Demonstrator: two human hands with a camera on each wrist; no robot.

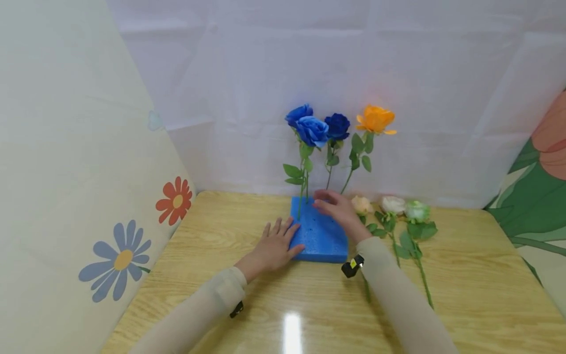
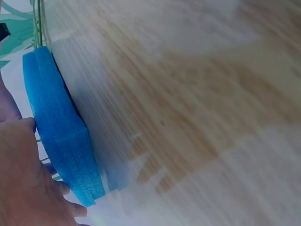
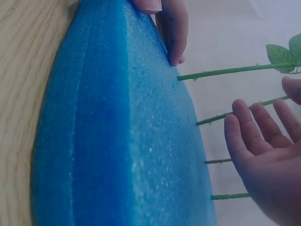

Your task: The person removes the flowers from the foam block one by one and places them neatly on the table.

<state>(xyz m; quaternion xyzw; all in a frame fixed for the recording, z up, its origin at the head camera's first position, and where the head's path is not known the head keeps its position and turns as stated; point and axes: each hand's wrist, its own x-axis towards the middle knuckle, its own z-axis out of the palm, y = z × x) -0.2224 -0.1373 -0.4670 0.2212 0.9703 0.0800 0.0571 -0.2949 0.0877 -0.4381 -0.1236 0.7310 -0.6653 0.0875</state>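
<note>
A blue foam block (image 1: 319, 241) lies on the table with several artificial roses upright in it. Two bright blue roses (image 1: 312, 131) stand at its left, a dark blue rose (image 1: 337, 126) behind, and an orange rose (image 1: 376, 119) leans right. My left hand (image 1: 275, 246) rests on the block's left edge, fingers spread; in the left wrist view it lies along the foam (image 2: 61, 127). Over the block's right half hovers my right hand (image 1: 338, 209). Its fingers are loosely bent near the green stems (image 3: 221, 117), gripping none that I can see.
To the right of the block lie a peach rose (image 1: 361, 204), a whitish rose (image 1: 393, 204) and a pale green rose (image 1: 417, 211), stems toward me. A white cloth (image 1: 247, 98) hangs behind the wooden table (image 1: 212, 231). Flower-printed panels (image 1: 57, 147) flank both sides.
</note>
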